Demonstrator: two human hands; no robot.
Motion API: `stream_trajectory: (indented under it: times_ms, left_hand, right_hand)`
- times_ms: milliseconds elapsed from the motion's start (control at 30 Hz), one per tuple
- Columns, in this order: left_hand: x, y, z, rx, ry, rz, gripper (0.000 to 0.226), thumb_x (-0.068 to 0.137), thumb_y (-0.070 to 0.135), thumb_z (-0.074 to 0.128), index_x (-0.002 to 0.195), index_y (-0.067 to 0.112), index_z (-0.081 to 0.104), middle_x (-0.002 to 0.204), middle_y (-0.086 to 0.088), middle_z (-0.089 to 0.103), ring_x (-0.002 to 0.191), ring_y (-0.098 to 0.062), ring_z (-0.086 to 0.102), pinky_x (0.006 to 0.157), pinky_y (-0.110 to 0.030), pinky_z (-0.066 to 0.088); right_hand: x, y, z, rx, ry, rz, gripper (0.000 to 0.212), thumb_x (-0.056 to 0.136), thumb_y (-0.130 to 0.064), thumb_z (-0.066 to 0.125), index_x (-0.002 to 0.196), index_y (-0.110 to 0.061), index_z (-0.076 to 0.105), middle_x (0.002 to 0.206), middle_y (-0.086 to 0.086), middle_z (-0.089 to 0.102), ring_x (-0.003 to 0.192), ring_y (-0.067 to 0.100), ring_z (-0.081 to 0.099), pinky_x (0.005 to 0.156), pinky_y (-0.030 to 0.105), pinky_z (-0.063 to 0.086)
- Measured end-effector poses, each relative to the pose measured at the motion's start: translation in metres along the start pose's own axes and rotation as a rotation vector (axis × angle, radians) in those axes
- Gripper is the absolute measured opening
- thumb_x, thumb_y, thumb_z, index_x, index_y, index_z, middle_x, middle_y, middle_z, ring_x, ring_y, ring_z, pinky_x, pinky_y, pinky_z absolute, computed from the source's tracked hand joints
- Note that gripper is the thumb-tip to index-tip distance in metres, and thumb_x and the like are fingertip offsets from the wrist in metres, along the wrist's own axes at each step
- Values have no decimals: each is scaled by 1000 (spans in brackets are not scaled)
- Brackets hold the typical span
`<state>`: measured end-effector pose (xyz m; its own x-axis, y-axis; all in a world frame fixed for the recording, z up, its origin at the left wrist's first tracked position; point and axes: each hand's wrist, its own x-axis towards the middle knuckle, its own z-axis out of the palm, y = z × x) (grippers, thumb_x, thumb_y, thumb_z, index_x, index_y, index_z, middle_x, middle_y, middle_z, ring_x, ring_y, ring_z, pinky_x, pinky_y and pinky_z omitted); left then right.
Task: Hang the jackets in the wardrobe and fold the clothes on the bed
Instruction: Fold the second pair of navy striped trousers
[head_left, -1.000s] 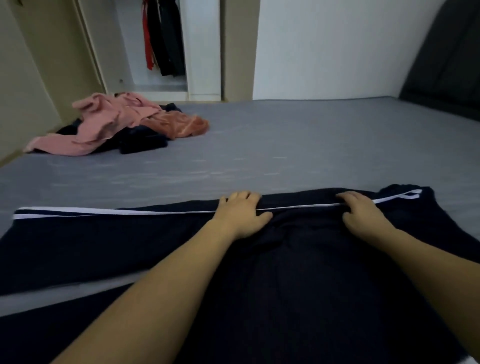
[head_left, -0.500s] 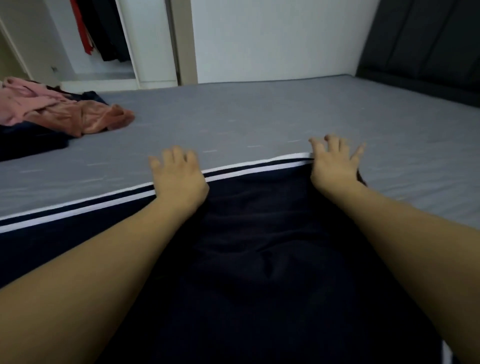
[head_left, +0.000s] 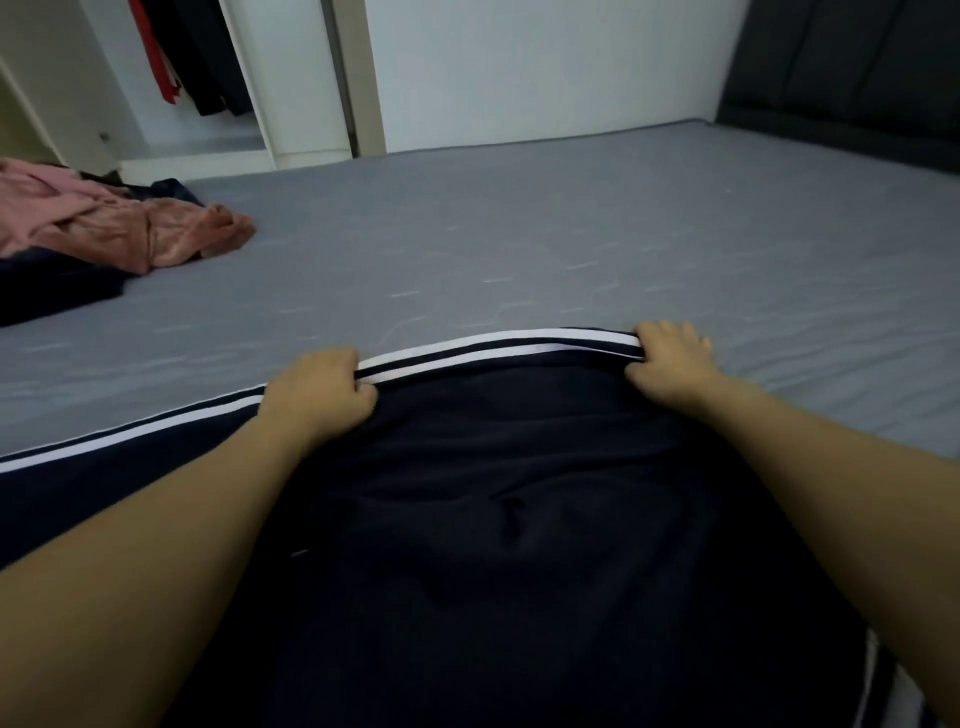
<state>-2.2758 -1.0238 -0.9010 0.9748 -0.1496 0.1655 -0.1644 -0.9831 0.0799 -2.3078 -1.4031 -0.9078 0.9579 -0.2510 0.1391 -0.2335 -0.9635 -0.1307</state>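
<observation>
Dark navy trousers (head_left: 519, 519) lie spread across the near part of the bed (head_left: 571, 249), the white-striped side seam (head_left: 493, 348) running along their far edge. Left hand (head_left: 317, 395) is clenched on the striped edge, fingers curled under the fabric, thumb on top. Right hand (head_left: 670, 358) grips the same edge further right, at the end of the stripe, fingers curled over and thumb pinching from below. Stripe between the two hands bows slightly, lifted off the grey sheet. Both forearms lie over the dark fabric.

Far left on the bed: pile of pink clothes (head_left: 104, 228) heaped on top of a dark garment (head_left: 47, 291), well apart from the trousers. Behind it, open wardrobe (head_left: 208, 78) with a red item (head_left: 156, 52) and dark jackets (head_left: 208, 57) hanging inside. Dark padded headboard (head_left: 857, 67) at the right, white wall (head_left: 545, 67) behind the bed
</observation>
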Motion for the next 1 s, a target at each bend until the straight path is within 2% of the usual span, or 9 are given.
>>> stream_trajectory:
  times_ms: [167,233,367,467,600,733,867,933,1000]
  left_hand:
    - [-54,1,-78,126,452,356,12,84,23,48,85,14,41,81,-15,59,67,-39,59,51,-36,38]
    - [-91,3,-109,177,534,507,12,81,25,45,84,13,45,76,-13,54,59,-37,56,45,-33,33]
    - [-190,5,-124,179,450,743,14,84,25,45,76,14,49,72,-10,52,55,-33,56,40,-34,37]
    - [-260,13,-111,178,298,887,16,81,26,52,68,17,53,66,-4,51,51,-27,53,40,-32,40]
    - [-313,23,-101,156,182,932,18,78,21,50,61,17,55,58,1,49,41,-20,44,35,-27,35]
    - [-342,37,-101,155,87,899,14,69,22,53,56,22,51,52,5,48,38,-17,44,37,-24,30]
    - [-359,60,-94,233,-70,983,18,58,30,70,55,25,53,50,7,51,37,-14,48,36,-20,33]
    - [-364,69,-97,164,-84,964,15,63,36,60,58,25,51,53,8,51,39,-13,49,38,-19,33]
    - [-370,76,-92,104,-111,893,16,74,42,44,73,27,49,67,8,55,52,-14,54,47,-24,40]
  right_hand:
    - [-28,14,-49,7,197,-162,29,77,-8,57,107,-12,56,113,15,49,108,33,42,82,36,25]
    - [-53,23,-67,17,313,-221,30,73,-3,59,102,-12,58,108,14,49,103,33,43,83,37,24]
    - [-123,42,-101,87,455,-444,21,66,3,58,86,-4,59,92,19,52,85,39,52,76,41,38]
    - [-185,54,-113,-50,372,-648,19,61,2,59,80,0,58,83,21,52,71,38,52,61,42,44]
    - [-251,77,-113,-250,269,-671,24,59,-7,60,83,-3,61,87,17,56,71,35,55,63,40,43]
    - [-273,89,-93,-238,136,-328,35,71,-6,62,106,-12,56,113,13,50,95,37,52,80,43,43]
    - [-280,76,-74,397,-78,240,45,85,-5,49,127,-15,38,132,16,33,106,38,49,94,38,39]
    - [-276,69,-75,668,-49,416,44,88,-6,47,130,-15,37,129,16,39,104,34,49,89,36,41]
    - [-272,66,-85,974,-28,596,31,93,-9,45,124,-12,45,111,11,51,92,27,52,71,34,46]
